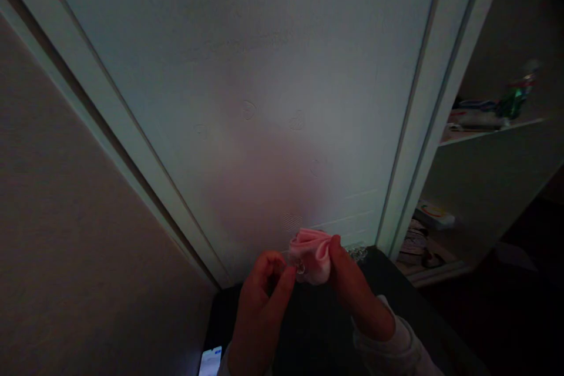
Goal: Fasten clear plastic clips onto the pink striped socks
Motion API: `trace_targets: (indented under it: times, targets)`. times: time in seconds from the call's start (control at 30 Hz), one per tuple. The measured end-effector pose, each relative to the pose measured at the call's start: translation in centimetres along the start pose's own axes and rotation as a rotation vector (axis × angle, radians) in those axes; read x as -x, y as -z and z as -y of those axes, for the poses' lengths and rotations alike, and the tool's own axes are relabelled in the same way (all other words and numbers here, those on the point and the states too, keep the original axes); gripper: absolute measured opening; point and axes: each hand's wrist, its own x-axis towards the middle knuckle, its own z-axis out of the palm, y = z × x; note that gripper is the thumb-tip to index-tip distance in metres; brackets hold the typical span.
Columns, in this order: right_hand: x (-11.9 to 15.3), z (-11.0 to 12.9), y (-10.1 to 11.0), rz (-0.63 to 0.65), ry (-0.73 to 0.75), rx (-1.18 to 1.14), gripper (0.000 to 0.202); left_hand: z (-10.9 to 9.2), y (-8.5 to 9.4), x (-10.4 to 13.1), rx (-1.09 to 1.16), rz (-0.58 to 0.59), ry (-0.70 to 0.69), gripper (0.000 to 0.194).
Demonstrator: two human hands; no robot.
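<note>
A small, bunched piece of pink cloth (310, 255) with soft folds is held up between my two hands, low in the view. My right hand (352, 288) grips its right edge with the thumb on top; the other fingers are mostly hidden. On the left side of the cloth, the thumb and forefinger of my left hand (267, 299) close in a pinch. Right by those fingertips a small, clear, shiny piece (300, 267) shows against the cloth. What exactly the left fingers hold is too small and dim to tell.
Below the hands is a dark surface (317, 335), with a lit phone (210, 361) at its left edge. Some clear, crinkled material (358, 252) lies behind my right hand. A pale panel (264, 70) stands ahead. Shelves at right carry a green bottle (513, 103) and a white box (435, 214).
</note>
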Motion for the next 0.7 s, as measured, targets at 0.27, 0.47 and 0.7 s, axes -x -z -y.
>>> trace_targets:
  times: [0.27,0.47,0.7]
  targets:
    - [1.3,-0.5,-1.7,0.092,0.156,0.264,0.052,0.0,0.0,0.4,-0.11,0.02,-0.034,0.018]
    - [1.1,-0.9,-2.5,0.026,0.112,0.366,0.054,0.3,0.4,0.4,-0.181,-0.015,-0.059,0.02]
    - [0.0,-0.7,-2.0,-0.178,-0.16,0.237,0.053,0.8,0.9,0.7,-0.372,-0.072,-0.231,0.027]
